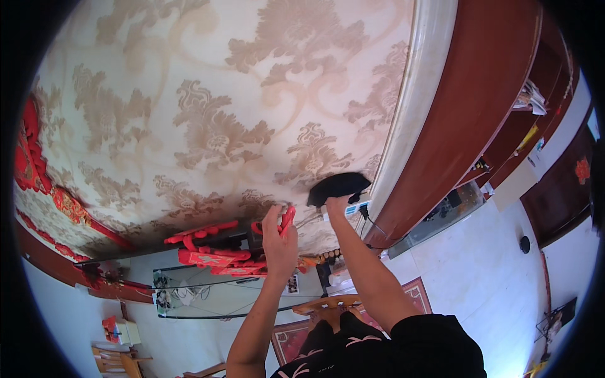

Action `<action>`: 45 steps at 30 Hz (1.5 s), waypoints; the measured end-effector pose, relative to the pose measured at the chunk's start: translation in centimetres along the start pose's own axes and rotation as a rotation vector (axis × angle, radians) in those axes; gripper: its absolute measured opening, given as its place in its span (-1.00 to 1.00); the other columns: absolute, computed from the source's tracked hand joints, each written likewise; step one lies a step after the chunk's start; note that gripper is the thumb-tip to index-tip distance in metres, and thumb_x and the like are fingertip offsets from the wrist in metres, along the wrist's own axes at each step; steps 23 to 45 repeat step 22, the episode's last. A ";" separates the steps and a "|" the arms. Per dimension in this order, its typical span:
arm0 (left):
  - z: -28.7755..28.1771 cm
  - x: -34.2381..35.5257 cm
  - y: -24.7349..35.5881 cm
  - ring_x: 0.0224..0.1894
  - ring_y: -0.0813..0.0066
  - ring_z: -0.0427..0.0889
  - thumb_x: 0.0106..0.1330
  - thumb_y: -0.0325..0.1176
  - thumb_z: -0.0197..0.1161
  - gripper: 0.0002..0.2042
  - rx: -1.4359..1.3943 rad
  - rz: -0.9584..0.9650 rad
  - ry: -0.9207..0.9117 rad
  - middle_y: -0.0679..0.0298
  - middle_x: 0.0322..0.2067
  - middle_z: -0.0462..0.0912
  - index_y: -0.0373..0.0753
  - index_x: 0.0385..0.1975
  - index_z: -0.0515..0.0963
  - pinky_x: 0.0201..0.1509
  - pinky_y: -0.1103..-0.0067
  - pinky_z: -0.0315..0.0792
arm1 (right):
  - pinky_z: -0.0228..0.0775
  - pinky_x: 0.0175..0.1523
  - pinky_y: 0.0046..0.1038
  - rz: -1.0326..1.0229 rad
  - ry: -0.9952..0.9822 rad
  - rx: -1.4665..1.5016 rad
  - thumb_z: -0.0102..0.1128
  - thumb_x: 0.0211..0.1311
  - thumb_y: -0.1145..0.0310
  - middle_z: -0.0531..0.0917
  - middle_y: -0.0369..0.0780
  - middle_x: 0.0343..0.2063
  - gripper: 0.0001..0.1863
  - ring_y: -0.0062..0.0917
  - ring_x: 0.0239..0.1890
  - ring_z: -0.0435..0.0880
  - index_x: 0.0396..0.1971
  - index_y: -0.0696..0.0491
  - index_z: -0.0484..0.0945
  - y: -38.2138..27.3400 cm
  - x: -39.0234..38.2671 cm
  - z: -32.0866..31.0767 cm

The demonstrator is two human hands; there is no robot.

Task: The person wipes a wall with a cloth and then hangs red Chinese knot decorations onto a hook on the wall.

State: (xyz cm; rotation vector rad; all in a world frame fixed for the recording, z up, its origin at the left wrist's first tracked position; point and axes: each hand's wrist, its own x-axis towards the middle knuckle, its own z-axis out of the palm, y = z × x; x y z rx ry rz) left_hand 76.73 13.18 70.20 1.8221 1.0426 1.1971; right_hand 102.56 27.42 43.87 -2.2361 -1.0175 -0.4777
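Against the patterned wallpaper (220, 126), my right hand (338, 205) grips a dark, soft-looking black cloth (339, 187). Its far side spreads along the wall, and part of its lower edge is hidden by my fingers. Left of it, my left hand (280, 242) is raised with the fingers closed around a small red piece (287, 219). Whether that piece belongs to the red ornament behind it cannot be made out. Several red decorations (214, 256) are bunched just left of and below my left hand.
Beside my right wrist is a white socket strip (350, 209) with a black plug (363, 213). A wooden chair (324, 305) stands below me on a red patterned rug (416, 295). A glass-topped table (233, 307) lies lower left; a brown wooden cabinet (476, 107) curves along the right.
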 end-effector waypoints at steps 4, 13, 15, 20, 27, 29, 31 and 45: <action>-2.4 -2.8 -2.0 0.10 0.32 0.48 0.29 -0.53 0.13 -0.57 0.139 0.035 0.058 0.09 0.14 0.44 -0.37 0.18 0.35 0.24 0.45 0.33 | 0.18 0.29 -0.15 0.710 -0.571 0.994 -0.22 0.44 0.23 0.42 -0.18 0.23 -0.55 -0.36 0.27 0.35 0.25 0.03 0.34 -9.5 -5.6 -1.1; -6.3 -5.3 0.1 0.06 0.22 0.53 0.28 -0.56 0.14 -0.62 0.003 -0.010 0.141 0.04 0.01 0.51 -0.36 0.11 0.40 0.16 0.43 0.39 | 0.22 0.18 0.01 0.816 -0.821 2.160 -0.04 0.31 0.17 0.57 -0.30 -0.05 -0.69 -0.38 -0.01 0.49 0.00 -0.14 0.48 -18.4 6.4 -28.1; -7.2 -5.8 0.5 0.05 0.22 0.54 0.28 -0.57 0.13 -0.63 -0.015 -0.014 0.166 0.04 0.00 0.51 -0.37 0.11 0.40 0.14 0.43 0.41 | 0.18 0.24 0.12 0.873 -0.770 2.212 -0.16 0.38 0.25 0.55 -0.23 0.00 -0.68 -0.33 0.00 0.49 0.05 -0.04 0.43 -19.8 8.1 -30.5; -9.6 -8.0 -0.6 -0.03 0.20 0.61 0.28 -0.59 0.11 -0.63 0.005 -0.023 0.202 0.01 -0.03 0.52 -0.37 0.11 0.41 0.06 0.43 0.47 | 0.37 0.21 -0.21 0.176 -0.136 2.026 -0.11 0.36 0.43 0.57 -0.17 -0.21 -0.77 -0.39 -0.14 0.54 -0.14 0.16 0.52 -19.3 7.6 -33.2; -10.1 -9.2 -1.9 -0.03 0.19 0.61 0.28 -0.59 0.11 -0.63 0.016 -0.090 0.203 0.01 -0.03 0.53 -0.36 0.12 0.42 0.07 0.43 0.47 | 0.41 0.12 -0.39 0.081 0.131 1.783 -0.08 0.33 0.47 0.58 -0.22 -0.28 -0.79 -0.47 -0.17 0.55 -0.17 0.16 0.55 -20.0 7.6 -32.4; -10.1 -9.2 -1.9 -0.03 0.19 0.61 0.28 -0.59 0.11 -0.63 0.016 -0.090 0.203 0.01 -0.03 0.53 -0.36 0.12 0.42 0.07 0.43 0.47 | 0.41 0.12 -0.39 0.081 0.131 1.783 -0.08 0.33 0.47 0.58 -0.22 -0.28 -0.79 -0.47 -0.17 0.55 -0.17 0.16 0.55 -20.0 7.6 -32.4; -10.1 -9.2 -1.9 -0.03 0.19 0.61 0.28 -0.59 0.11 -0.63 0.016 -0.090 0.203 0.01 -0.03 0.53 -0.36 0.12 0.42 0.07 0.43 0.47 | 0.41 0.12 -0.39 0.081 0.131 1.783 -0.08 0.33 0.47 0.58 -0.22 -0.28 -0.79 -0.47 -0.17 0.55 -0.17 0.16 0.55 -20.0 7.6 -32.4; -10.1 -9.2 -1.9 -0.03 0.19 0.61 0.28 -0.59 0.11 -0.63 0.016 -0.090 0.203 0.01 -0.03 0.53 -0.36 0.12 0.42 0.07 0.43 0.47 | 0.41 0.12 -0.39 0.081 0.131 1.783 -0.08 0.33 0.47 0.58 -0.22 -0.28 -0.79 -0.47 -0.17 0.55 -0.17 0.16 0.55 -20.0 7.6 -32.4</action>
